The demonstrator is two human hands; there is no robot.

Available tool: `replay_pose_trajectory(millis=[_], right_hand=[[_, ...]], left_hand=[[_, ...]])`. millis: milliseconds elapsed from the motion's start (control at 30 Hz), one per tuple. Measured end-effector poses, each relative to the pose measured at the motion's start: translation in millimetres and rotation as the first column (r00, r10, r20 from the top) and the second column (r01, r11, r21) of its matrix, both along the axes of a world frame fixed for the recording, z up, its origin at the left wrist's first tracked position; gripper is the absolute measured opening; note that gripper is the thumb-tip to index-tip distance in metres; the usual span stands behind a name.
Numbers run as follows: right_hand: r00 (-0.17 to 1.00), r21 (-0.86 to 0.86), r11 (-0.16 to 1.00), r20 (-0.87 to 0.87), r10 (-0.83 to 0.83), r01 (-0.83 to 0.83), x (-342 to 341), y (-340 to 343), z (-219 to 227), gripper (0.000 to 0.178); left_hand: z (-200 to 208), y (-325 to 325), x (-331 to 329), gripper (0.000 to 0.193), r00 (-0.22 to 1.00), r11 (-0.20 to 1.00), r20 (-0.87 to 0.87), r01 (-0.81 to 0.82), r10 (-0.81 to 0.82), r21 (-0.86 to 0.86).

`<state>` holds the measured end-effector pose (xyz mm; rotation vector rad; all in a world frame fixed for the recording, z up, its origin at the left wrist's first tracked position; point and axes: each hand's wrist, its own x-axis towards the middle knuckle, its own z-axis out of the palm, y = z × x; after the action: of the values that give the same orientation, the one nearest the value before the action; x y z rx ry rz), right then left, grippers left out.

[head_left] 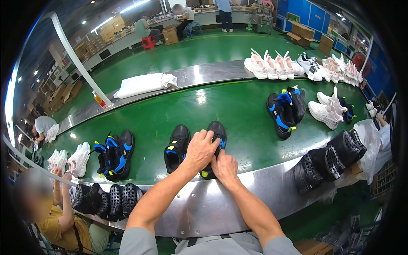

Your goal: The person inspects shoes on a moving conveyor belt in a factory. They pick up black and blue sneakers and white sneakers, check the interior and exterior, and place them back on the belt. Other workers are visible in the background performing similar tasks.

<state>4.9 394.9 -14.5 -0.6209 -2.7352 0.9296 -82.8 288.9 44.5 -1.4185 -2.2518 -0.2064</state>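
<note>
Left hand [202, 148] bent over black-blue shoe [217, 128], centre frame; right hand [225, 166] at its near end. Fingertips hidden, can't tell from here if pinching. Matching shoe [181, 135] just left. Green belt [246, 144] beneath; white-pink shoes [272, 70] upper right.

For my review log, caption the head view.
Left hand and right hand on a black-and-blue shoe beside a similar one, green surface beneath.

Green belt [242, 112] — black shoes [217, 128], white shoes [325, 113]
</note>
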Motion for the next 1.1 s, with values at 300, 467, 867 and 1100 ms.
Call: replay_pose_trajectory(millis=[300,467,867,1100], right_hand=[[0.996,-0.045,0.999,-0.086,-0.006,0.002,1,5,-17,0.034],[1.000,-0.062,0.998,-0.026,0.000,-0.001,-2,-8,-14,0.035],[0.988,-0.511,0.846,-0.112,0.111,-0.152,20,15,-19,0.063],[1.000,-0.940,0.340,-0.010,0.015,-0.014,-23,80,6,0.044]], left_hand=[[-12,-22,-19,0.024,0.977,0.968,0.056,0.211,-0.205,-0.135],[-13,-22,-3,0.015,0.980,0.945,0.121,0.184,-0.156,-0.271],[-28,-34,96,0.027,0.936,0.952,0.351,-0.109,0.002,0.286],[-34,-5,54,0.029,0.757,0.874,0.438,-0.436,0.485,-0.214]])
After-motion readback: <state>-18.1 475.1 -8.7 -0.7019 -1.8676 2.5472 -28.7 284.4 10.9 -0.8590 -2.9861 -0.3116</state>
